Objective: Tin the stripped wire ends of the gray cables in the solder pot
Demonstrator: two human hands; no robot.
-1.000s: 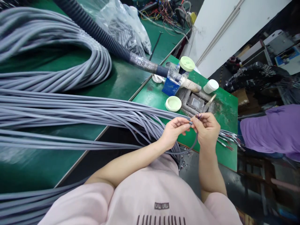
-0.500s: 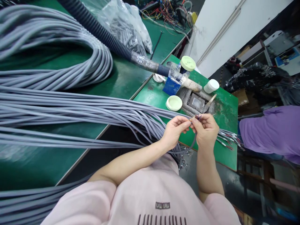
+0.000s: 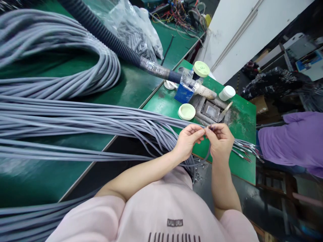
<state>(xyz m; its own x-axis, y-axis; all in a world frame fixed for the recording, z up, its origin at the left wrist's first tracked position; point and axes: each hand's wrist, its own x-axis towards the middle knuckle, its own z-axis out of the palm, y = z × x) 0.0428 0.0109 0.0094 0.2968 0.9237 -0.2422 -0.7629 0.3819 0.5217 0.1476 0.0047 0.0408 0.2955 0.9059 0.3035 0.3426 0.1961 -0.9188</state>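
Note:
Both hands meet over the near edge of the small green table. My left hand [image 3: 188, 141] is closed in a pinch, thumb against fingers, at the stripped end of a grey cable [image 3: 209, 152]. Pressed close beside it, my right hand [image 3: 221, 139] pinches the same end, where thin dark wires [image 3: 212, 127] stick out above the thumb. The fingers hide most of the wires. From there the cable loops down below the hands. A long bundle of grey cables [image 3: 126, 116] runs from the left and passes behind my hands; its stripped ends [image 3: 246, 149] show at the right.
A solder pot [image 3: 210, 111] with a scraper lies just beyond my hands. Around it are a pale open tub [image 3: 186, 111], a white jar [image 3: 227, 92] and a blue box [image 3: 184, 92] under a ribbed hose [image 3: 121, 45]. A person in a purple top [image 3: 292, 141] is at the right.
My hands stay together at the cable end, with only a slight shift of the right fingers over the wires. The whole view has moved a little.

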